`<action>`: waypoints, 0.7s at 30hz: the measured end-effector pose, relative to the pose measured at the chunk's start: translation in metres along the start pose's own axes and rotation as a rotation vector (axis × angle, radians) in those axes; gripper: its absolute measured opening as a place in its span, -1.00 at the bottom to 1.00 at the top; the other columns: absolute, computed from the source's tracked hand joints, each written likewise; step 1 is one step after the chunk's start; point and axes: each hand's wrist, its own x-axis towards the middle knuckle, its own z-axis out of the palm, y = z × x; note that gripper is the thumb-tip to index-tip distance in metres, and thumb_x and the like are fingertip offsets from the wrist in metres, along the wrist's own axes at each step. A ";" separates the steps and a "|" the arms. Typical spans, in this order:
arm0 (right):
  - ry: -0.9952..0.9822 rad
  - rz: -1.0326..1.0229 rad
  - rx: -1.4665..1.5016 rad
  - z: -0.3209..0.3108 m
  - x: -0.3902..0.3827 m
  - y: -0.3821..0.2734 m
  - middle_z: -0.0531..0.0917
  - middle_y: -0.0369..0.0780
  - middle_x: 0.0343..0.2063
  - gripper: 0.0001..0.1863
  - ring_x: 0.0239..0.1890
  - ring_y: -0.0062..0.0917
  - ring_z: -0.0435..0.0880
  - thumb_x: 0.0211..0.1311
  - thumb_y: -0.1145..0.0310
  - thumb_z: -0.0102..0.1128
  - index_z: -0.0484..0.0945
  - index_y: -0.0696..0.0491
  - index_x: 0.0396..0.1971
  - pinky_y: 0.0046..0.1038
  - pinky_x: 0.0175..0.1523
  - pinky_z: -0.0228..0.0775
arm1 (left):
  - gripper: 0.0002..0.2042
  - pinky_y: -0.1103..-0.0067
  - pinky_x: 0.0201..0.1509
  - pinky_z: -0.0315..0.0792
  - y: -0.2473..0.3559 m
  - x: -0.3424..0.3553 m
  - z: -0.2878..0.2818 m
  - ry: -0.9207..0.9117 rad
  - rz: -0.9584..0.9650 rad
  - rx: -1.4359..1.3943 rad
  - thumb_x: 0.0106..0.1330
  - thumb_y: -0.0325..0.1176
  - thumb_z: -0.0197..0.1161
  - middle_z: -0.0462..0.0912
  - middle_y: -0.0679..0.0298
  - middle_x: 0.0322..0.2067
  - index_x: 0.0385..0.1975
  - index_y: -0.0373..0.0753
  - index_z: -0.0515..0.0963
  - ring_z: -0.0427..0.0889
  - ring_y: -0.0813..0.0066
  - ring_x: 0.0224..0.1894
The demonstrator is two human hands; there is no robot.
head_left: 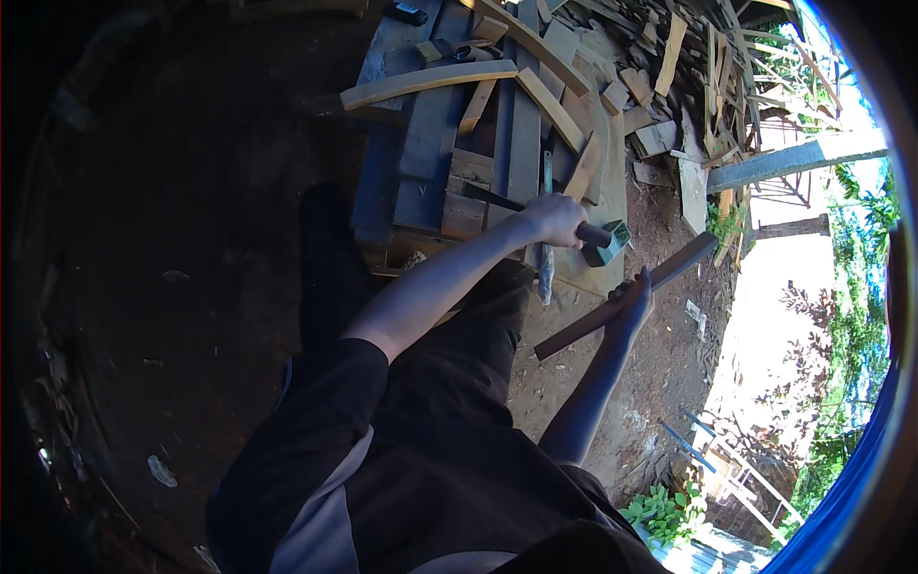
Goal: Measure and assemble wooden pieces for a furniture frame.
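Note:
My left hand (557, 220) is closed round the dark, rounded handle (595, 235) of a tool. Its narrow dark blade (492, 197) sticks out on the other side of the fist, over the bench; the exact kind of tool is unclear. Lower and to the right, my right hand (633, 298) grips a straight wooden strip (684, 260) near its middle, tilted up to the right and held off the bench. A small green, box-like thing (608, 247) sits just beyond the tool handle. Beside the left wrist lies a long, thin bluish object (546, 273).
The plank-topped bench (421, 153) bears curved wooden pieces (430, 82), short wood blocks (470, 168), a brush-like item (435, 50) and a black object (405, 13). A heap of offcuts (660, 86) lies beyond. A pale beam (794, 161) crosses the right side; bare dirt floor (182, 316) is at left.

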 end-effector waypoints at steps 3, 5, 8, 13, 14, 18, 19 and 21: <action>-0.031 0.044 0.006 -0.023 -0.003 0.005 0.42 -0.31 -0.68 -0.66 -0.76 -0.65 0.38 0.23 0.15 0.30 0.39 0.08 -0.36 -0.59 -0.67 0.24 | -0.65 0.30 0.01 0.53 -0.003 0.003 -0.005 0.056 -0.001 -0.038 0.10 -0.03 0.39 0.72 0.16 -0.30 -0.21 -0.08 0.67 0.69 0.17 -0.13; -0.402 0.077 -0.484 -0.025 -0.013 0.001 0.41 -0.33 -0.67 -0.68 -0.76 -0.64 0.37 0.20 0.18 0.29 0.39 0.08 -0.35 -0.59 -0.67 0.22 | -0.67 0.30 -0.02 0.54 -0.007 0.002 -0.007 0.082 0.020 -0.033 0.10 -0.07 0.38 0.72 0.17 -0.32 -0.21 -0.09 0.67 0.70 0.19 -0.16; -0.189 0.109 -0.101 -0.027 -0.012 0.010 0.36 -0.38 -0.69 -0.80 -0.76 -0.69 0.32 0.20 0.35 0.22 0.36 0.04 -0.42 -0.60 -0.67 0.14 | -0.71 0.30 -0.04 0.55 -0.002 0.004 -0.009 0.089 0.044 -0.026 0.09 -0.12 0.37 0.72 0.17 -0.35 -0.23 -0.10 0.66 0.71 0.20 -0.20; -0.441 0.055 -0.537 -0.017 -0.044 0.010 0.36 -0.39 -0.71 -0.85 -0.75 -0.69 0.34 0.21 0.40 0.18 0.38 0.06 -0.42 -0.57 -0.66 0.18 | -0.74 0.31 -0.06 0.56 -0.003 0.001 -0.011 0.116 0.085 -0.012 0.09 -0.17 0.33 0.72 0.16 -0.39 -0.25 -0.11 0.66 0.71 0.20 -0.24; -0.395 0.056 -0.464 -0.022 -0.039 0.011 0.37 -0.38 -0.71 -0.87 -0.75 -0.69 0.35 0.22 0.41 0.16 0.38 0.06 -0.42 -0.57 -0.66 0.17 | -0.74 0.31 -0.06 0.56 -0.003 0.000 -0.013 0.108 0.081 -0.001 0.09 -0.18 0.33 0.72 0.15 -0.39 -0.26 -0.12 0.66 0.71 0.20 -0.24; 0.006 0.092 0.302 -0.037 -0.010 0.021 0.37 -0.35 -0.72 -0.84 -0.77 -0.66 0.33 0.17 0.33 0.03 0.37 0.10 -0.45 -0.55 -0.68 0.17 | -0.74 0.31 -0.05 0.56 -0.003 0.003 -0.010 0.145 0.112 -0.028 0.09 -0.17 0.32 0.71 0.15 -0.39 -0.26 -0.12 0.66 0.71 0.20 -0.23; -0.212 -0.066 -0.226 -0.034 -0.021 0.023 0.38 -0.34 -0.71 -0.84 -0.76 -0.66 0.33 0.20 0.34 0.07 0.36 0.10 -0.46 -0.55 -0.68 0.17 | -0.74 0.31 -0.06 0.56 -0.003 0.002 -0.011 0.125 0.101 -0.028 0.09 -0.17 0.32 0.71 0.15 -0.39 -0.26 -0.13 0.66 0.71 0.19 -0.24; -0.517 0.105 -0.481 -0.019 -0.041 0.009 0.39 -0.34 -0.71 -0.82 -0.76 -0.66 0.35 0.22 0.35 0.11 0.36 0.10 -0.48 -0.54 -0.67 0.21 | -0.74 0.31 -0.06 0.56 -0.005 -0.001 -0.008 0.103 0.085 -0.032 0.08 -0.18 0.33 0.71 0.15 -0.39 -0.26 -0.14 0.66 0.71 0.19 -0.24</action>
